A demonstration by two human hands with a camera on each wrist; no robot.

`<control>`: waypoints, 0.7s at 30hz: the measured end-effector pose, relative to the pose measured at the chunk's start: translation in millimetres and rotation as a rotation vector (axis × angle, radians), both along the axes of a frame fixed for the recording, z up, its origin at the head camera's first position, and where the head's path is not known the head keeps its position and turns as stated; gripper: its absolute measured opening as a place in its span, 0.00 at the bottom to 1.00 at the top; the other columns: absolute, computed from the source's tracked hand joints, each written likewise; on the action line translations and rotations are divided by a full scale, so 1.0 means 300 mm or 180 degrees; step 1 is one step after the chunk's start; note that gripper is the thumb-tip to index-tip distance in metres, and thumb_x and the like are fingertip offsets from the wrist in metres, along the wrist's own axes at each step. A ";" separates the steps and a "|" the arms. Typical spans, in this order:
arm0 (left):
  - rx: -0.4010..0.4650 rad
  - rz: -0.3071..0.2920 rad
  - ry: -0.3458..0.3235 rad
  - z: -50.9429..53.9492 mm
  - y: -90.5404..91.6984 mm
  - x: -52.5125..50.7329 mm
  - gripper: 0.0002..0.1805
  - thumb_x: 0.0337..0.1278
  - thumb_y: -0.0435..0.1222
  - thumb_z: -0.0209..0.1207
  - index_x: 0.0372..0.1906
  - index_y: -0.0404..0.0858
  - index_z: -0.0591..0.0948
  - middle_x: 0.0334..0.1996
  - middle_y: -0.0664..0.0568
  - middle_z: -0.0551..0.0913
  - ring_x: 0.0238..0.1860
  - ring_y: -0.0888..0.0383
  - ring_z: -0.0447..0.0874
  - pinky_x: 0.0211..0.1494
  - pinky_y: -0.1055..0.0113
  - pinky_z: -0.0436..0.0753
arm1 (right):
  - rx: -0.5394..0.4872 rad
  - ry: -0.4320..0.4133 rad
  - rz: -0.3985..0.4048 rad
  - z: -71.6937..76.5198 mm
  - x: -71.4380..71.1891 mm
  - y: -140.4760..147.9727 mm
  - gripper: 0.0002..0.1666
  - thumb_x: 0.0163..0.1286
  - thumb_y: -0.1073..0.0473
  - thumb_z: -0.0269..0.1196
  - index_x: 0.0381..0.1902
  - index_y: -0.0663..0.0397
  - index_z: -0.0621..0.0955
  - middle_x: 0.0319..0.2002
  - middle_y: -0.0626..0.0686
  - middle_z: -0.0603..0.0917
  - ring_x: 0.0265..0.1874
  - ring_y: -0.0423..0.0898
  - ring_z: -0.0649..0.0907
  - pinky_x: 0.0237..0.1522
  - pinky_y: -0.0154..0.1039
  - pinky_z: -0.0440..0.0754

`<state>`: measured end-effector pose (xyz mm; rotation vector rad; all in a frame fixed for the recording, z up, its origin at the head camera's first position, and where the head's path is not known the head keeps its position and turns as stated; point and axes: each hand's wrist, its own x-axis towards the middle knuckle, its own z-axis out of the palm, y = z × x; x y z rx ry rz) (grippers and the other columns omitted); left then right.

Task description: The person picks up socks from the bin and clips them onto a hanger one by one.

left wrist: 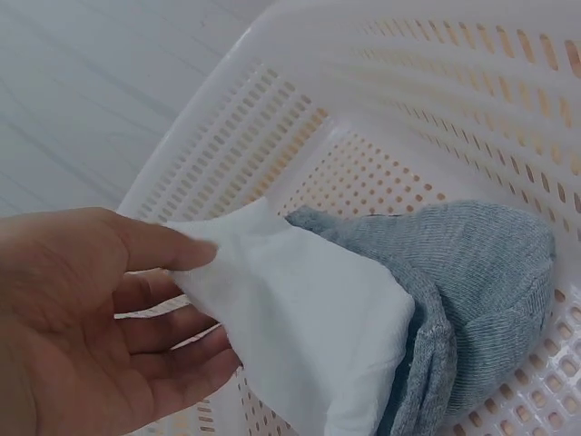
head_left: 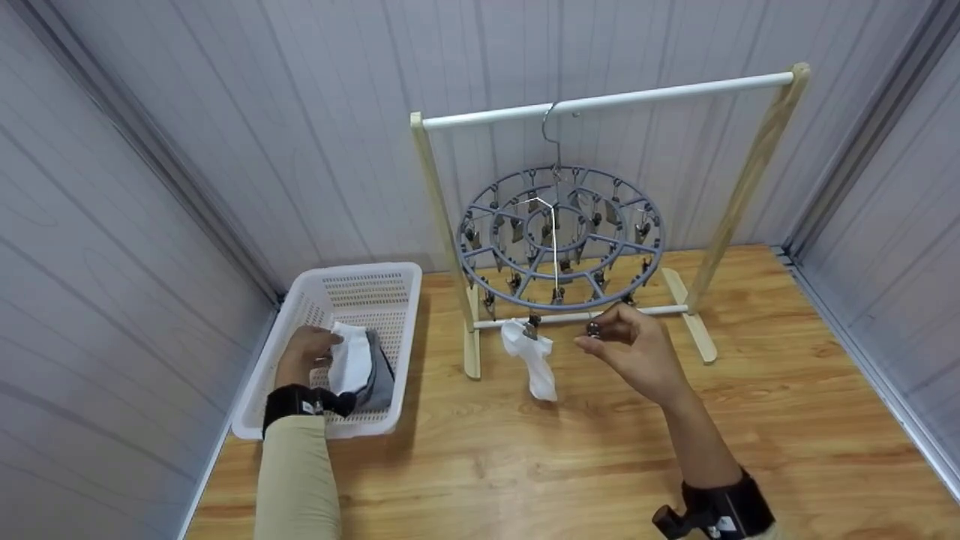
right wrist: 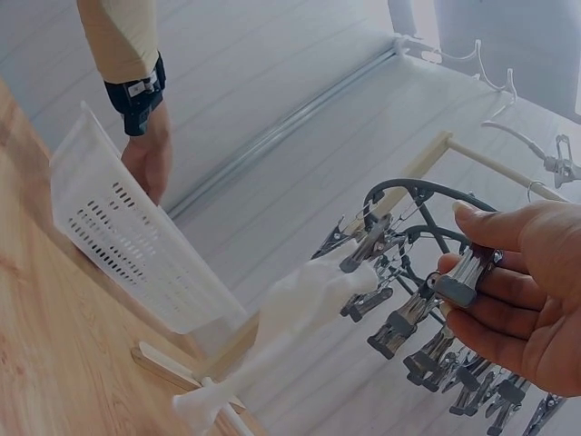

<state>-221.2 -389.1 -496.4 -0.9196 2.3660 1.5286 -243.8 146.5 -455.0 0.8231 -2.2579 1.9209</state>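
Note:
Inside the white basket, my left hand [left wrist: 118, 318] pinches a white sock [left wrist: 309, 309] between thumb and fingers. A grey-blue sock [left wrist: 490, 282] lies against it on the basket floor. My right hand [head_left: 634, 349] holds a metal clip [right wrist: 461, 275] between thumb and fingers at the front of the round drying hanger [head_left: 559, 306]. Left of that hand, another white sock [head_left: 536, 364] hangs down from a clip [head_left: 532, 328] on the ring. Several more clips dangle around the rings.
The hanger hooks over the white bar of a wooden-legged rack [head_left: 607, 103]. The perforated white basket [head_left: 409, 300] stands left of the rack on the wood-grain floor [head_left: 480, 465]. Pale panelled walls [head_left: 337, 112] enclose the back and both sides.

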 end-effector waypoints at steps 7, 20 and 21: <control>-0.0006 0.0005 0.0020 0.017 0.012 0.002 0.20 0.79 0.33 0.53 0.64 0.22 0.72 0.40 0.44 0.83 0.40 0.53 0.84 0.55 0.54 0.84 | 0.0034 0.0010 -0.0004 0.000 -0.003 0.001 0.14 0.65 0.65 0.77 0.43 0.64 0.83 0.35 0.53 0.92 0.35 0.48 0.91 0.48 0.39 0.89; -0.0290 -0.0042 0.0097 0.011 0.016 0.014 0.31 0.78 0.35 0.54 0.74 0.19 0.65 0.59 0.29 0.79 0.45 0.48 0.86 0.58 0.47 0.86 | 0.0050 0.0035 -0.0004 0.003 -0.002 0.005 0.14 0.65 0.65 0.77 0.43 0.65 0.83 0.35 0.53 0.92 0.34 0.46 0.91 0.48 0.36 0.88; -0.0324 -0.0046 0.0105 0.018 0.018 0.017 0.32 0.78 0.36 0.54 0.75 0.18 0.63 0.62 0.27 0.77 0.46 0.47 0.86 0.57 0.48 0.87 | 0.0050 0.0030 -0.0007 0.003 -0.002 0.005 0.14 0.65 0.65 0.77 0.43 0.65 0.83 0.35 0.53 0.92 0.34 0.46 0.91 0.48 0.36 0.88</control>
